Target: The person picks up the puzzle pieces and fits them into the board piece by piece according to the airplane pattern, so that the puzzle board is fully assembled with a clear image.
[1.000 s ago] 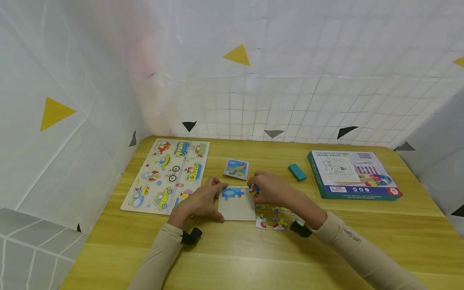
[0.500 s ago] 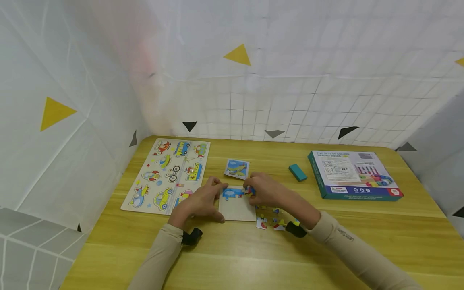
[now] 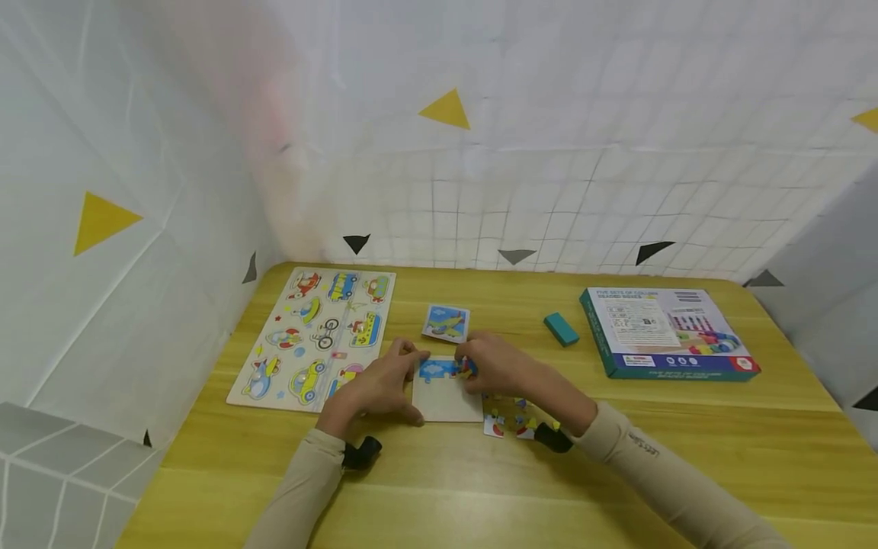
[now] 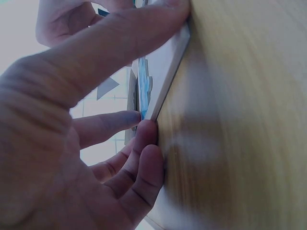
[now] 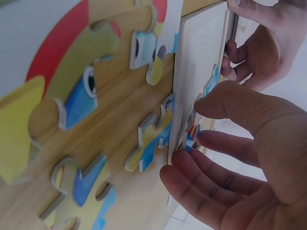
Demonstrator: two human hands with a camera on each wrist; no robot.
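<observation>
A pale wooden puzzle board [image 3: 444, 402] lies mid-table, with joined blue jigsaw pieces [image 3: 434, 370] along its far edge. My left hand [image 3: 382, 386] grips the board's left side, thumb at the near corner and fingertips at the far one. With thumb and fingertips, my right hand [image 3: 506, 369] pinches a red and blue jigsaw piece [image 5: 193, 133] over the board, right beside the joined pieces. Its fingers partly hide that piece. Loose jigsaw pieces [image 5: 149, 136], several of them, lie right of the board, partly beneath the right wrist.
A small airplane picture card [image 3: 446, 323] lies behind the board. To the left is a large vehicle puzzle board [image 3: 312, 335]. A teal block [image 3: 562, 329] and a beaded-toy box [image 3: 672, 332] are at right. White sheeting [image 3: 384, 206] rises behind the table.
My right hand has moved left with the jigsaw piece, from the board's far right corner to the joined blue pieces. The left hand stays in place.
</observation>
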